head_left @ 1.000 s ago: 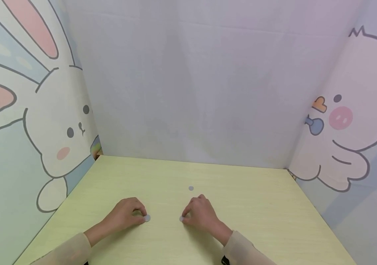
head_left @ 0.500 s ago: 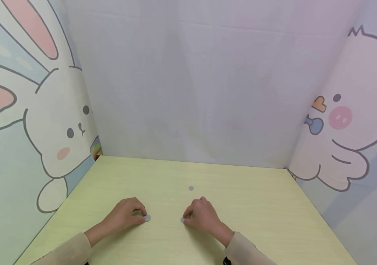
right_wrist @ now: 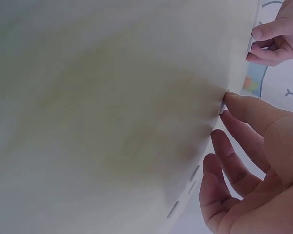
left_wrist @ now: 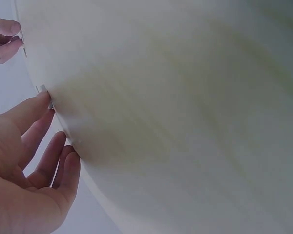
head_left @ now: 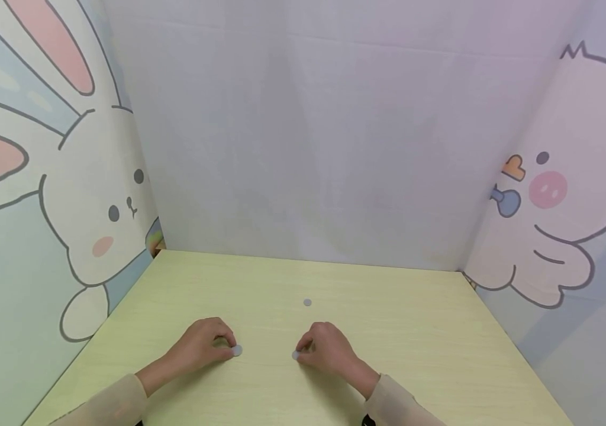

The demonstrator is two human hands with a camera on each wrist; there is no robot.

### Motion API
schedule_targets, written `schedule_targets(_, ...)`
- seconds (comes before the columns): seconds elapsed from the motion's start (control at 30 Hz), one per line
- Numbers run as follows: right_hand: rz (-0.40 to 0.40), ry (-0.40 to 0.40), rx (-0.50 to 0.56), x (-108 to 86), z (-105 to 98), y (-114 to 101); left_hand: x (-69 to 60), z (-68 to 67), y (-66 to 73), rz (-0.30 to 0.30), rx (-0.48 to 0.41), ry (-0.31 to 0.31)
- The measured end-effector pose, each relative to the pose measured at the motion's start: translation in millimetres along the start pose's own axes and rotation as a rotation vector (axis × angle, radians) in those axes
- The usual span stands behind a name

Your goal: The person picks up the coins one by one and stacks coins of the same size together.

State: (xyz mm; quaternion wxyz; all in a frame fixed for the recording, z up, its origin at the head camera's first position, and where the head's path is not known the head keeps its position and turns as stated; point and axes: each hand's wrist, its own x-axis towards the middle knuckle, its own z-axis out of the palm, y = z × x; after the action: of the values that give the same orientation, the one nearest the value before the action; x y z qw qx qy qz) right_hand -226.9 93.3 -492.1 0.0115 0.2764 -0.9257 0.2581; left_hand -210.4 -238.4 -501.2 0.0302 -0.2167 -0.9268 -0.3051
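My left hand [head_left: 202,344] pinches a small flat grey disc [head_left: 237,350] at its edge, between thumb and index finger, low over the table. To the right, my right hand [head_left: 325,349] holds a second grey disc [head_left: 295,355] in the same kind of pinch, mostly covered by the fingertips. A third grey disc [head_left: 307,302] lies flat on the table, farther back than both hands. The left wrist view shows the left hand's disc [left_wrist: 44,88] nearly edge-on. Thin grey edges [right_wrist: 173,209] of flat pieces appear beyond the fingers in the right wrist view.
The pale yellow table [head_left: 415,307] spreads around both hands. A plain light curtain [head_left: 303,148] stands along its back edge. Side curtains carry a printed rabbit [head_left: 95,195] on the left and a printed chick [head_left: 564,177] on the right.
My right hand and its disc have shifted slightly to the right and nearer to me. The left hand and the far disc look unmoved.
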Motion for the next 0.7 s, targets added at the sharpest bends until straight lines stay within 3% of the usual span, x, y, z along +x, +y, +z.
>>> schedule_targets(0.7, 0.037, -0.004, 0.054, -2.0, 0.1, 4.7, 0.3, 1.0, 1.3, -0.027, 0.013, 0.006)
